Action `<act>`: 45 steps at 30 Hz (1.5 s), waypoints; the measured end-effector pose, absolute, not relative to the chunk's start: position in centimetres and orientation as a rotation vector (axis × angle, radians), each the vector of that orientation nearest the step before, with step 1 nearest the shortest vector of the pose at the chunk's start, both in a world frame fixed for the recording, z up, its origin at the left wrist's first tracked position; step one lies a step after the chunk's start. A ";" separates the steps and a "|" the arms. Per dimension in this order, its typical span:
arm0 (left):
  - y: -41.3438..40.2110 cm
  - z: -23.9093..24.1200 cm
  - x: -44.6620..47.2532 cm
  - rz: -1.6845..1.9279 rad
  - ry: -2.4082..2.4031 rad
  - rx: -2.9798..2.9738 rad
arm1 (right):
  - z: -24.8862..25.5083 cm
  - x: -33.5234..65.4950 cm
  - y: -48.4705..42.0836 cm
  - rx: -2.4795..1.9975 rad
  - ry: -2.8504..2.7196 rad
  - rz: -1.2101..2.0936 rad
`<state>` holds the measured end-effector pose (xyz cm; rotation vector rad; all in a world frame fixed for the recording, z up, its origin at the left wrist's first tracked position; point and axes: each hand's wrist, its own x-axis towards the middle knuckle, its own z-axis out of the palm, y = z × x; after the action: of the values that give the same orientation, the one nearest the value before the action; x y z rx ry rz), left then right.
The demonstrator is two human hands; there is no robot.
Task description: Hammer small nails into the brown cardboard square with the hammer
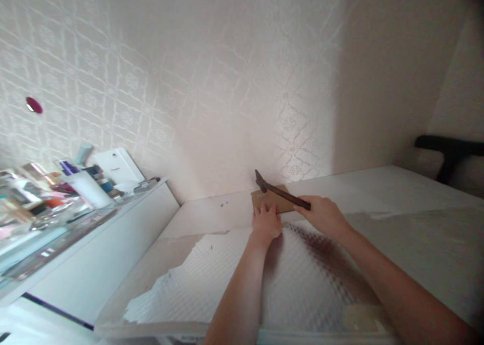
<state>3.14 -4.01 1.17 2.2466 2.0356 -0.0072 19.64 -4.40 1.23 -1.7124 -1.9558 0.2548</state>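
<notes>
Right hand (322, 215): fingers closed around the handle of the hammer (282, 193), near its end.
Hammer: dark, tilted, head up and to the left, raised over the far left part of the board (273, 200); head close to the wall (227, 83).
Left hand (266, 223): fingers spread flat, tips pressing on the near edge of the board; not wrapped around anything.
Board: small, brown, flat on the bench (378, 194), at its far edge against the wall, with pale marks near the left end too blurred to read.
Bench: white top, stretching from near to far, right part in shadow.
Sheet (227, 279): white, honeycomb-textured, spread over the near part of the bench under both forearms, its left edge ragged.
Shelf (94, 229): white, to the left, lower than the bench, with a clear top.
Clutter (56, 189): bottles, tubes and small boxes crowded on the shelf, blurred.
Wall: pale, patterned wallpaper, with a small dark red spot (34, 105) far left.
Chair (449, 151): dark, at the far right, only partly in view.
</notes>
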 end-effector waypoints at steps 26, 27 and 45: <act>-4.0 1.3 3.2 -0.039 2.022 2.274 | 1.6 19.6 -4.7 -1.738 -1.993 0.231; -4.0 1.2 3.2 -0.041 2.019 2.281 | 1.6 19.6 -4.7 -1.743 -1.996 0.231; -3.9 1.1 3.2 -0.034 2.021 2.253 | 1.4 19.7 -4.5 -1.729 -1.985 0.211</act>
<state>3.17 -3.93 1.10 2.2531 2.0212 -0.0340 19.74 -4.55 1.45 -1.7294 -1.9850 0.2111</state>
